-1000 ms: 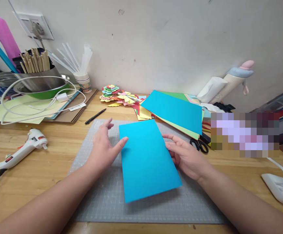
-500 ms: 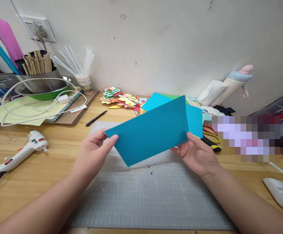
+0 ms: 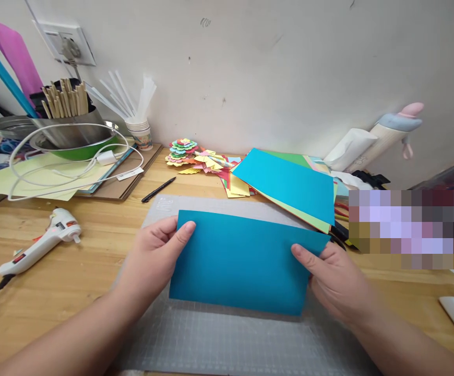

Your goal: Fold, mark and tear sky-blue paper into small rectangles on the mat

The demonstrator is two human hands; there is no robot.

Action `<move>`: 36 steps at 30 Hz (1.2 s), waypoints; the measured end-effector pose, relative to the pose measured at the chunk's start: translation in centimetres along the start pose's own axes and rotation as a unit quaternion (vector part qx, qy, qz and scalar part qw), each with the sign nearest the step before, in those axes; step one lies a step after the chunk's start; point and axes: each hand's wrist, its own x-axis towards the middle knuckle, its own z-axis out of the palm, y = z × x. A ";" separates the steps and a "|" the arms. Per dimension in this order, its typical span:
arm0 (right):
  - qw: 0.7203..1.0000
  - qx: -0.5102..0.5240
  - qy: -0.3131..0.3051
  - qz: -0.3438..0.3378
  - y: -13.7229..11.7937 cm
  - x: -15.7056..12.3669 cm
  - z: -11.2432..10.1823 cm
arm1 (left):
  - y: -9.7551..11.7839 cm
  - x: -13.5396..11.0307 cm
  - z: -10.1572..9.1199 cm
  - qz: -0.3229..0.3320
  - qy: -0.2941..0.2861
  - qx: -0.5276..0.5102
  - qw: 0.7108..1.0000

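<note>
A rectangular sheet of blue paper [image 3: 242, 266] is held up between my two hands, above a grey cutting mat [image 3: 219, 344]. My left hand [image 3: 158, 256] pinches its left edge near the upper corner, thumb in front and fingers behind. At the right end, my right hand [image 3: 336, 277] grips the sheet with the thumb on the front face; its other fingers are partly hidden behind. Beyond the held sheet lies a stack of coloured paper with a blue sheet [image 3: 289, 183] on top.
To the left lie a white glue gun [image 3: 43, 243] and a black pen [image 3: 158, 190]. Behind them are a steel pot of wooden sticks [image 3: 70, 128], a looped white cable [image 3: 15, 156] and paper cups [image 3: 141, 134]. Layered paper flowers [image 3: 183, 151] sit by the wall, a bottle [image 3: 391, 130] at right.
The blue sheet has come down and turned from a slant to nearly level. My right hand has shifted lower and now has its thumb over the front. The view has moved slightly.
</note>
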 end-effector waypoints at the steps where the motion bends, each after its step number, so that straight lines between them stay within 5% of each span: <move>1: 1.000 0.007 0.011 -0.002 -0.1 0.0 0.0 | 0.1 0.0 0.1 -0.007 -0.010 0.000 1.000; 24: 0.998 0.003 0.059 -0.032 -0.9 -0.3 0.4 | -0.1 -0.5 0.1 -0.006 -0.013 -0.033 0.999; 30: 0.999 0.021 0.036 0.001 -0.3 -0.2 0.0 | 0.1 -0.5 0.0 0.012 0.035 0.066 0.997; 36: 1.000 0.017 0.010 0.020 0.2 0.4 -0.2 | -0.4 -0.3 -0.2 0.117 0.109 0.236 0.959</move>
